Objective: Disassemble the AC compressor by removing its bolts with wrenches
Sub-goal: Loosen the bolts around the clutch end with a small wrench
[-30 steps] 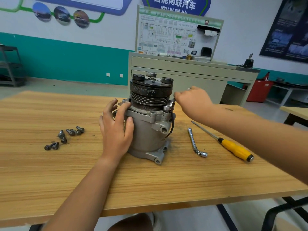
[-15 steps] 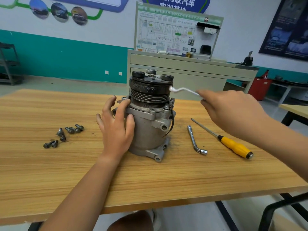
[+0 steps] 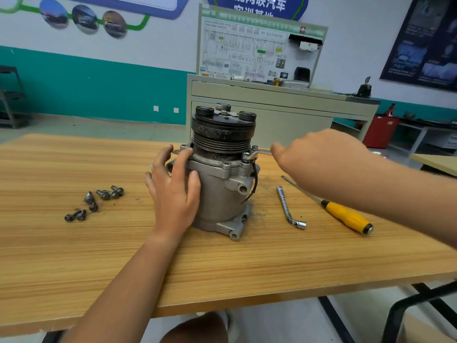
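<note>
We had the compressor (image 3: 217, 194) standing upright on the surface (image 3: 222, 268), between our hands. Our left hand (image 3: 173, 191) lay flat and spread against its left side, bracing it. Our right hand (image 3: 319, 154) was curled round a small wrench (image 3: 260, 152), whose head sat on a bolt (image 3: 246, 155) at the right edge of the flange (image 3: 230, 167), under the pulley (image 3: 222, 134). The wrench lay nearly level, pointing from the bolt out to our right hand, so we judged the turn would be that hand's.

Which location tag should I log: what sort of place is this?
Probably an automotive training workshop: a wiring-diagram board, car pictures on the wall, and a compressor on the table.
</note>
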A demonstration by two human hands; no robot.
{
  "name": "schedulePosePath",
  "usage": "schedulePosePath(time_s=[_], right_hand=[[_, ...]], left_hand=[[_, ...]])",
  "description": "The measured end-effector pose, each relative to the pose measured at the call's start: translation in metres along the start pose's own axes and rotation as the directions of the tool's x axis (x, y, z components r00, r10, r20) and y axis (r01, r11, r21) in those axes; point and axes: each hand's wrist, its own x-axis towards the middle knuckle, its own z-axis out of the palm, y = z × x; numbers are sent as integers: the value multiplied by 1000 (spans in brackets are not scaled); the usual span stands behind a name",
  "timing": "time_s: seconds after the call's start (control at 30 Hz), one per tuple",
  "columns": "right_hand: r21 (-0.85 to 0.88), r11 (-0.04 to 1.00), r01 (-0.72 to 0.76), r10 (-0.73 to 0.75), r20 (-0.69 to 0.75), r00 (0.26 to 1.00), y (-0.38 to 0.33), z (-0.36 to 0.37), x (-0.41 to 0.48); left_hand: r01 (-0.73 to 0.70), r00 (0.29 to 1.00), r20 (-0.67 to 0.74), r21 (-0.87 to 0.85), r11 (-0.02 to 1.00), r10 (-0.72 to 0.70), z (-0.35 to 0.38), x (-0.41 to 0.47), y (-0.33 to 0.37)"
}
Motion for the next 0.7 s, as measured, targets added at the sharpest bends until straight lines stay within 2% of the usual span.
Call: schedulePosePath(time_s=[0.27, 0.53, 0.7], right_hand=[[70, 997, 20, -17, -42, 999, 4, 20, 0], [28, 997, 73, -71, -61, 996, 18, 21, 12], [-30, 1000, 9, -10, -37, 999, 18, 33, 32]], left_hand=[[14, 1000, -3, -34, 999, -14, 4, 0, -2], [15, 1000, -12, -30, 999, -15, 4, -1, 0], [16, 1000, -3, -27, 1000, -16, 4, -1, 0]])
